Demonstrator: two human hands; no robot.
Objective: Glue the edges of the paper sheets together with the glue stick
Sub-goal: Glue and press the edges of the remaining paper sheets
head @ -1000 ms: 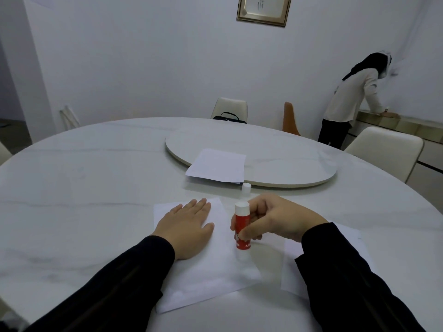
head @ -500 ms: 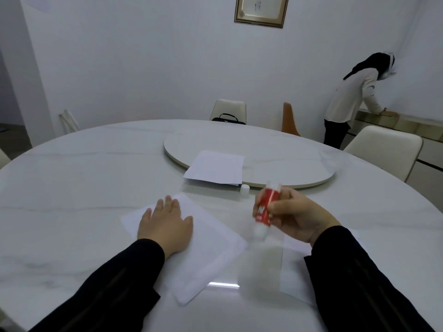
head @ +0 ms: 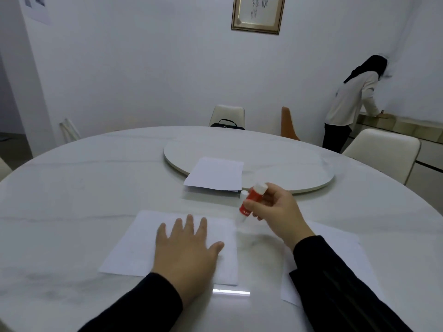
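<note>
A white paper sheet (head: pixel 134 245) lies flat on the marble table in front of me. My left hand (head: pixel 187 250) rests on it, palm down, fingers spread. My right hand (head: pixel 278 212) holds a red and white glue stick (head: pixel 249 202), tilted, its lower tip at the sheet's far right corner. The stick's white cap (head: pixel 243 194) stands on the table just behind it. A second white sheet (head: pixel 345 255) lies under my right forearm. A third sheet (head: pixel 215 173) overhangs the edge of the round turntable.
The round turntable (head: pixel 299 188) sits at the table's middle. Cream chairs (head: pixel 383 152) stand around the table, one with a black bag (head: pixel 227 124). A person in a white top (head: pixel 347 104) leans at a counter at the back right.
The sheet under my left hand has turned and now lies square to me. My right hand has moved the glue stick from the sheet's near edge up to its far right corner.
</note>
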